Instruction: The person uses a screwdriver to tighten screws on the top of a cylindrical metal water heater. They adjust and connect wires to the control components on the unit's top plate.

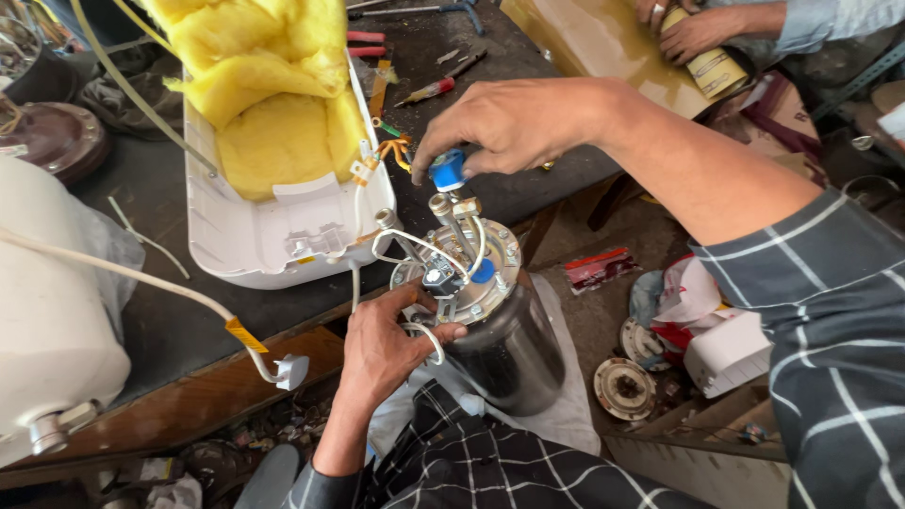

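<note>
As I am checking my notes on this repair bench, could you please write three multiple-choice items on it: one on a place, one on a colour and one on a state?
1. Where does the yellow insulation lie?
A. Inside the white casing
B. On the floor
C. On top of the metal tank

2. What colour is the cap under the right hand?
A. Red
B. Blue
C. Green

3. How is the left hand engaged?
A. Hanging free
B. Holding a screwdriver
C. Gripping the tank's wired top

Answers: 1 A, the padding fills the open shell; 2 B, the cap between the fingers is blue; 3 C, its fingers clasp the fittings.
</note>
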